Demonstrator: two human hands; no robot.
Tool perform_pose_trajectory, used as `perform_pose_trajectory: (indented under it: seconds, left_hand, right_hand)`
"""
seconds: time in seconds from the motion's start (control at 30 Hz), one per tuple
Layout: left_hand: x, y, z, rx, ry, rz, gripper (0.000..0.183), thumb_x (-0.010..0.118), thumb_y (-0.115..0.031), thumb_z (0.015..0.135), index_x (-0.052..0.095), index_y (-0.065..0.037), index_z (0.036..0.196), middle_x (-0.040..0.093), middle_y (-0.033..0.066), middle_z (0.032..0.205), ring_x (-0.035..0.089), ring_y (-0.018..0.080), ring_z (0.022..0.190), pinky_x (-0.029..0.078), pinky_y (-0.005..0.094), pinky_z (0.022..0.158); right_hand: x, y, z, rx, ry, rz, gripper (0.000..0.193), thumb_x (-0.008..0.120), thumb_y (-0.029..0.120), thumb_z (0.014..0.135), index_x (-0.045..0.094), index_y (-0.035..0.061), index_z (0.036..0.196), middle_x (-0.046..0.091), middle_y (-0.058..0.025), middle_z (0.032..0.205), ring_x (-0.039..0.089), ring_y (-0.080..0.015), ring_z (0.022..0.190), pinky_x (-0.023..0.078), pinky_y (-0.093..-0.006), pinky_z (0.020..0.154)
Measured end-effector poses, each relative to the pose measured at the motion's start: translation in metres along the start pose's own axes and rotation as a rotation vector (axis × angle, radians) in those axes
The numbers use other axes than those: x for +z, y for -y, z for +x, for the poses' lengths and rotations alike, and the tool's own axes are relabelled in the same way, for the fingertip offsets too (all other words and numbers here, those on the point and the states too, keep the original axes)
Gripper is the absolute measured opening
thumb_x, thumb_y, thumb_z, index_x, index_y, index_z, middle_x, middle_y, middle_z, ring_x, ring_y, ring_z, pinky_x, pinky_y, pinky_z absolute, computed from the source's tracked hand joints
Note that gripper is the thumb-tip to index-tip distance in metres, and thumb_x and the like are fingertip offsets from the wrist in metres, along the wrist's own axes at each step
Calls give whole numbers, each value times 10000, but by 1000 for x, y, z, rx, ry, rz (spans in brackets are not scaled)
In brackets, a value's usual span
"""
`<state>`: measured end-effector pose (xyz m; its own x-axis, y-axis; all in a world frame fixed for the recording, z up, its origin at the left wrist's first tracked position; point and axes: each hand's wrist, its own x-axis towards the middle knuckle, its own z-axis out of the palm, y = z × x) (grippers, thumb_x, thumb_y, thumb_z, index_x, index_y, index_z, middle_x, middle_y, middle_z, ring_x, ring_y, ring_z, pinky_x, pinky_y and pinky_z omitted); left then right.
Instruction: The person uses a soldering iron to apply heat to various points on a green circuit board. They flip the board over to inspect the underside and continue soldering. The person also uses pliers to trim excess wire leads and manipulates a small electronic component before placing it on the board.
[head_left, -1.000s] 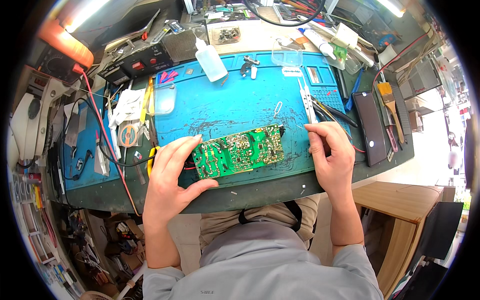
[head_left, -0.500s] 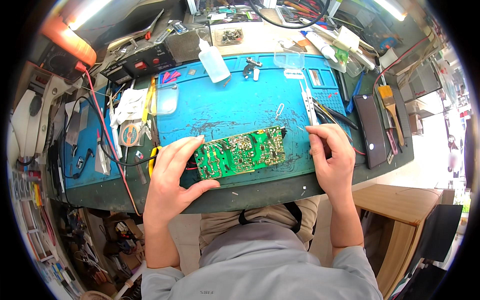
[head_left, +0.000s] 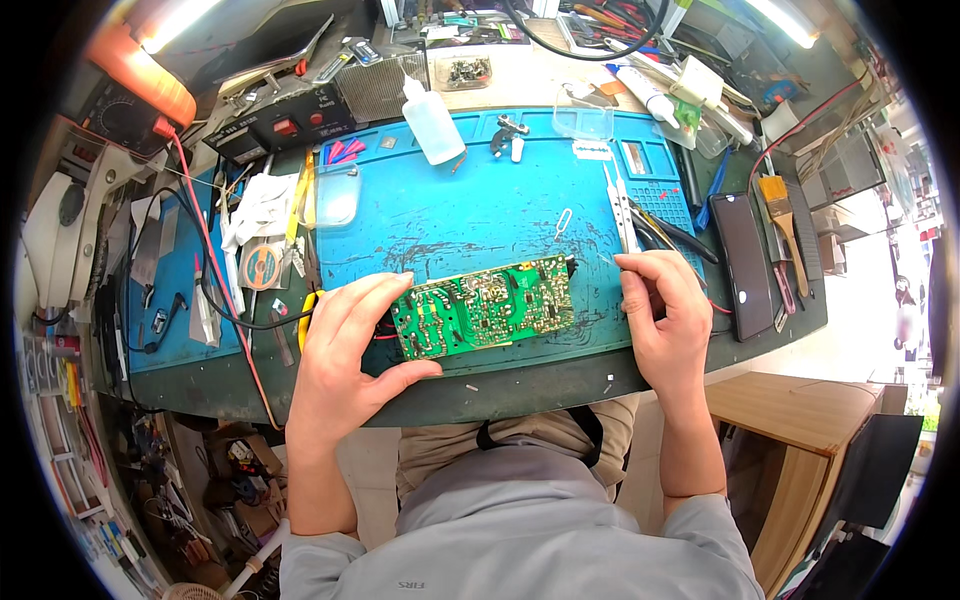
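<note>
A green circuit board (head_left: 485, 308), solder side up, lies slightly tilted on the blue work mat (head_left: 480, 215) near the bench's front edge. My left hand (head_left: 345, 345) grips its left end, the fingers along the far corner and the thumb at the near one. Red and black wires show beside that hand. Right of the board, my right hand (head_left: 665, 310) is closed, thumb and forefinger brought together; whether a small thing sits between them I cannot make out. Just beyond its fingertips lie tweezers (head_left: 622, 215) and dark-handled pliers (head_left: 675, 232). A small wire loop (head_left: 564, 224) rests behind the board.
A clear squeeze bottle (head_left: 432, 125) stands at the mat's back. On the right are a black phone (head_left: 742, 265) and a brush (head_left: 783, 215). A solder wick spool (head_left: 262, 268), white cloth (head_left: 262, 210) and red cable (head_left: 232, 310) occupy the left. An orange-cased multimeter (head_left: 135, 100) stands far left.
The whole view has shifted very slightly. My hands and the board keep the same positions relative to each other.
</note>
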<state>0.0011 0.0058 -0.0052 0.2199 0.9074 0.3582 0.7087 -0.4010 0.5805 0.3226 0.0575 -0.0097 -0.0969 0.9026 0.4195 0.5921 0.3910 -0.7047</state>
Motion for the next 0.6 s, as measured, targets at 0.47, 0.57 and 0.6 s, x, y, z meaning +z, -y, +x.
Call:
perform_pose_trajectory:
  seconds: [0.47, 0.57, 0.6]
  left_hand:
    - [-3, 0, 1, 27, 22, 30, 863, 980, -284, 662, 628, 2, 1397, 675, 168, 1347, 655, 339, 1233, 531, 431, 1045]
    - [-3, -1, 1, 23, 21, 21, 859, 980, -281, 664, 629, 1, 1395, 674, 169, 1347, 657, 341, 1231, 532, 432, 1043]
    - [-2, -1, 0, 17, 14, 8, 844, 978, -278, 669, 637, -17, 1395, 671, 158, 1344, 649, 338, 1220, 529, 434, 1032]
  right_hand:
    - [-1, 2, 1, 2, 9, -7, 127, 704, -8, 980, 731, 11, 1103, 665, -53, 970, 568, -90, 669, 448, -251, 580]
    - [-2, 3, 1, 2, 13, -11, 129, 708, -8, 975, 732, 13, 1101, 664, -51, 970, 578, -89, 674, 452, -248, 580]
    - [-2, 3, 1, 3, 14, -13, 130, 709, -9, 974, 732, 14, 1100, 664, -51, 970, 581, -88, 675, 453, -247, 580]
